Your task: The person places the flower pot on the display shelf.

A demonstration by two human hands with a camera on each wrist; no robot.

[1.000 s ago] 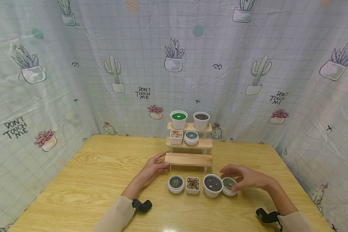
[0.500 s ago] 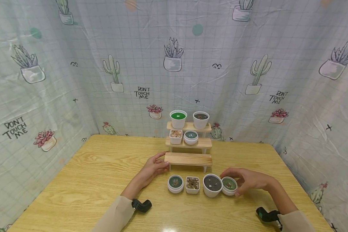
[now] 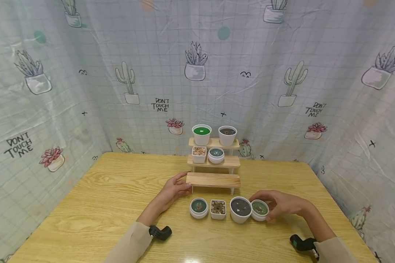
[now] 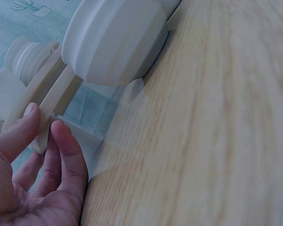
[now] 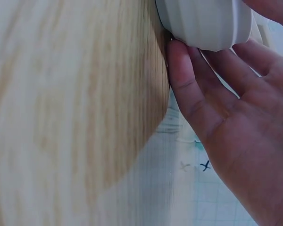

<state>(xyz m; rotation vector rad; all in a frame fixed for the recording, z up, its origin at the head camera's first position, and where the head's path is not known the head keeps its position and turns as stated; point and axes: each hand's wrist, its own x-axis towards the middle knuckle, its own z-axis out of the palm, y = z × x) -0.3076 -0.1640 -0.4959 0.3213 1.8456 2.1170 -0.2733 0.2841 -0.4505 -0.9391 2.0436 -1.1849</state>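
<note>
My left hand (image 3: 172, 191) holds the left end of the lowest step of a three-step wooden stand (image 3: 213, 179). In the left wrist view the thumb lies on the plank (image 4: 61, 94) and the fingers are below it. On the table in front, my right hand (image 3: 284, 203) curls round a small round white pot (image 3: 259, 210) with a green top. The right wrist view has the fingers (image 5: 180, 63) against the pot's side (image 5: 205, 23). Left of it stand a larger grey-filled pot (image 3: 241, 209), a square pebble pot (image 3: 218, 208) and a round green-topped pot (image 3: 199, 207).
The stand's top step carries a green-filled pot (image 3: 202, 135) and a dark-filled pot (image 3: 228, 136). A square pebble pot (image 3: 199, 155) and a small round pot (image 3: 216, 155) sit on the middle step. A printed curtain (image 3: 197, 91) rises behind the wooden table (image 3: 125, 182).
My right thumb has shifted from over the small round pot to its right side, uncovering its green top. The left hand stays on the stand. The pots have not visibly moved.
</note>
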